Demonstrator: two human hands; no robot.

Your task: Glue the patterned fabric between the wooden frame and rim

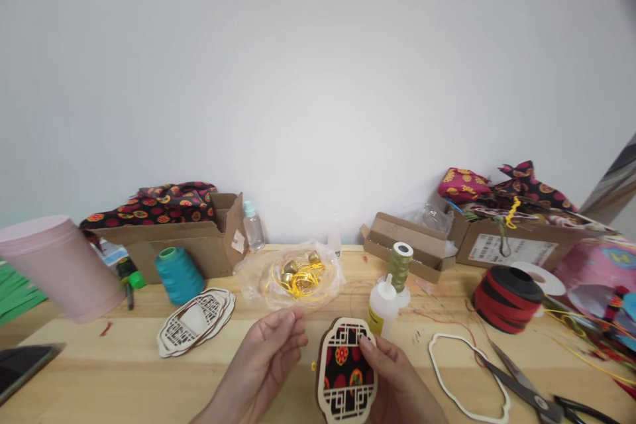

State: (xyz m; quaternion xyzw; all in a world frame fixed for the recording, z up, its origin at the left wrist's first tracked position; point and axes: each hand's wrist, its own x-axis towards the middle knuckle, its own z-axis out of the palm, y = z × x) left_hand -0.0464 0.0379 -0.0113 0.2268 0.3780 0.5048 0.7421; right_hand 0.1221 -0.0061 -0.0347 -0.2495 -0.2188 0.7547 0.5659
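Observation:
My right hand (400, 384) grips a shaped wooden lattice panel (345, 371) by its right edge, with the thumb on its face. Black fabric with red and yellow round motifs shows through the lattice. My left hand (261, 361) hovers just left of the panel, fingers slightly curled and apart, with nothing visible in them. A bit of yellow cord (314, 366) peeks out at the panel's left edge. The panel's lower edge runs out of view at the bottom of the picture.
A wooden table (74, 338) holds stacked lattice pieces (195, 322), a bag of gold bells and yellow cord (293, 278), a glue bottle (382, 308), thread spools (179, 275), a red-and-black ribbon roll (507, 299), scissors (521, 387), a pale frame (467, 377), and fabric-filled cardboard boxes (163, 238).

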